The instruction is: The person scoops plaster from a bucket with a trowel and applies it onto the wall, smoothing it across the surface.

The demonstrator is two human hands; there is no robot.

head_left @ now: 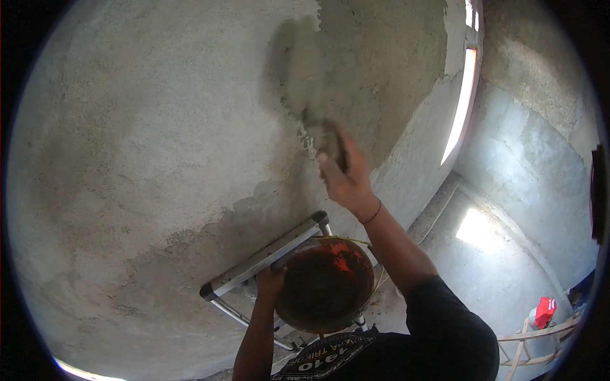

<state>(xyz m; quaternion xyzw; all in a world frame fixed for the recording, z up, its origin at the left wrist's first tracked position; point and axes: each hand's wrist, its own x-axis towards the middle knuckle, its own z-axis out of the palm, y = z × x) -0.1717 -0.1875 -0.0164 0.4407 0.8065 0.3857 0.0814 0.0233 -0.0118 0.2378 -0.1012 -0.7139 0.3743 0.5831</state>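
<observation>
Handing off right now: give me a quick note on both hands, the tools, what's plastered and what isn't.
Right hand: raised, grip shut on the trowel, blade against the wall, blurred.
Left hand: grips the rim of the round pan, held at chest height above the ladder top.
Done: darker wet plaster at the upper right, and a band by the ladder.
Left: the paler, dry wall to the left.

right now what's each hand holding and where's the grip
Right hand grips a plastering trowel by its handle; left hand holds the mortar pan at its rim.
</observation>
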